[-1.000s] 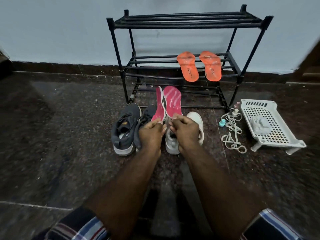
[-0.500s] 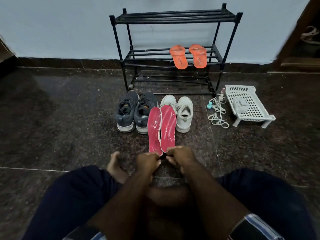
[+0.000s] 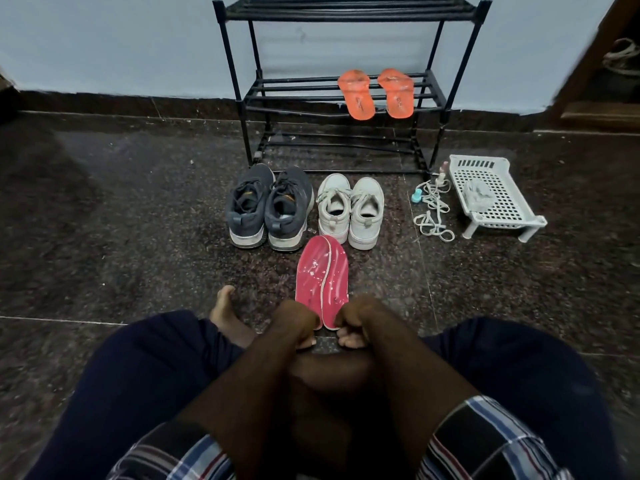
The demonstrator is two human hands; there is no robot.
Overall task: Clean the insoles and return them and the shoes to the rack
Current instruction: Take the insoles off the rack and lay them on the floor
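Note:
Two pink insoles lie side by side on the floor in front of me, the left insole [image 3: 309, 277] and the right insole [image 3: 336, 277], flecked with white specks. My left hand [image 3: 294, 325] grips the heel end of the left one, and my right hand [image 3: 360, 320] grips the heel end of the right one. Beyond them stand a pair of dark grey shoes [image 3: 268, 209] and a pair of white shoes [image 3: 349, 209]. The black rack [image 3: 341, 98] stands against the wall with two orange insoles [image 3: 375, 93] on its middle shelf.
A white perforated tray [image 3: 495, 195] holding a grey cloth [image 3: 479, 194] sits at the right of the rack. White laces [image 3: 433, 209] lie on the floor beside it. My bare foot [image 3: 225, 313] and my crossed legs are close under my hands.
Both hands have drawn the pink insoles back from the shoes toward me and lowered them to the floor. My view has pulled back as I sit.

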